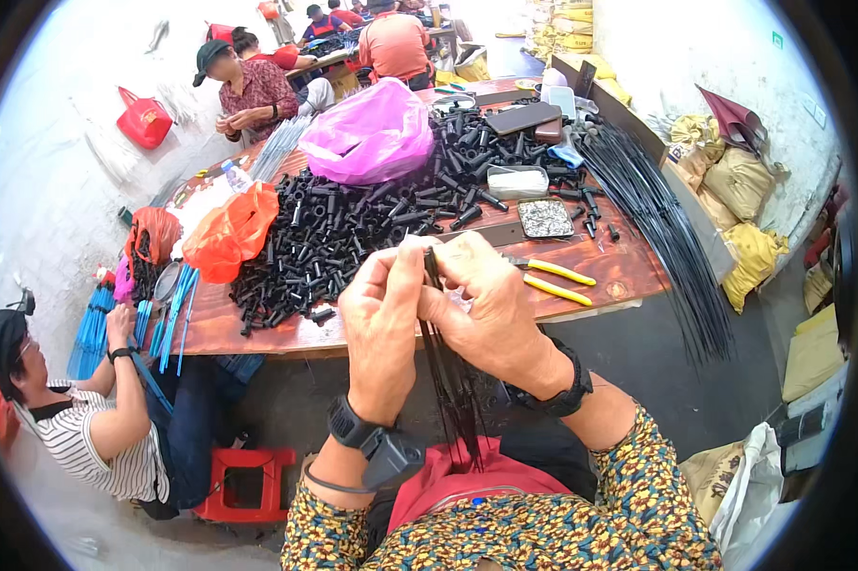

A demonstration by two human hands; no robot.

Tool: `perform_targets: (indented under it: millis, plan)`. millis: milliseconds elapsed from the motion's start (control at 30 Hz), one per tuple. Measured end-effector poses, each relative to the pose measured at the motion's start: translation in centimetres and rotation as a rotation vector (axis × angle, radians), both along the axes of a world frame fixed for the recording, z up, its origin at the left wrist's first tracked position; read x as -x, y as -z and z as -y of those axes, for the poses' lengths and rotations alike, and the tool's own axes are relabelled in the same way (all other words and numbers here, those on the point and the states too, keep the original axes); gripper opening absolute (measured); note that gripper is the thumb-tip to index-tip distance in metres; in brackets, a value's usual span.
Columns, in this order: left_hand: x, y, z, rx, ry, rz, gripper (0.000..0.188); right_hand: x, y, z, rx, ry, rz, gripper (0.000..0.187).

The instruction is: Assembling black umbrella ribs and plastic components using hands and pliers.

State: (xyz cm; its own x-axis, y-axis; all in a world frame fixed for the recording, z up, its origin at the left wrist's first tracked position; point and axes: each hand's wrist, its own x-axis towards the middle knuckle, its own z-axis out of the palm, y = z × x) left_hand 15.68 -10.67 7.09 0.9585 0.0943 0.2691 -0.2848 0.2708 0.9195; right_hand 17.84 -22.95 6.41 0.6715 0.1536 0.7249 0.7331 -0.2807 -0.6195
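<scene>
Over the table's near edge, my two hands meet at the top of a bundle of thin black rods (448, 381), which hangs down toward my lap. My right hand (491, 305) is closed round the upper ends, thumb pressed against them. Beside it, my left hand (379, 314) is pinched shut at the rod tops; whatever tiny piece lies between its fingertips is too small to name. Just right of my hands lie pliers (559, 282) with yellow handles. Behind them is a tin of small metal pieces (546, 219). A large heap of black plastic tube parts (324, 224) spreads beyond my hands.
More long black rods (643, 200) overhang the table's right edge. A pink bag (367, 133) and an orange bag (231, 233) rest by the heap. At left, a co-worker (96, 409) handles blue rods near a red stool (245, 485). Yellow sacks (754, 262) stand at right.
</scene>
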Motion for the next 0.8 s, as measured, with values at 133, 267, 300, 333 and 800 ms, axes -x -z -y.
perform_targets:
  millis: [133, 267, 300, 333, 800]
  plan:
    - [0.4, -0.2, -1.4, 0.049, -0.016, -0.049, 0.028, 1.3, -1.7, 0.6, 0.236, -0.015, -0.01, 0.03]
    - [0.7, -1.0, -1.4, 0.084, 0.033, -0.089, 0.035, -0.2, -3.8, 3.5, 0.226, -0.084, 0.072, 0.023]
    - [0.7, -1.0, -1.6, 0.059, 0.085, -0.095, 0.038, -1.0, -4.4, 3.5, 0.256, -0.071, 0.11, 0.024]
    - [0.7, -1.2, -1.7, 0.031, 0.081, -0.109, 0.042, -2.1, -4.9, 3.5, 0.279, -0.175, 0.139, 0.025]
    - [0.8, -1.2, -2.5, 0.081, 0.149, -0.104, 0.034, -5.5, -8.7, 2.8, 0.812, -0.283, 1.018, 0.013]
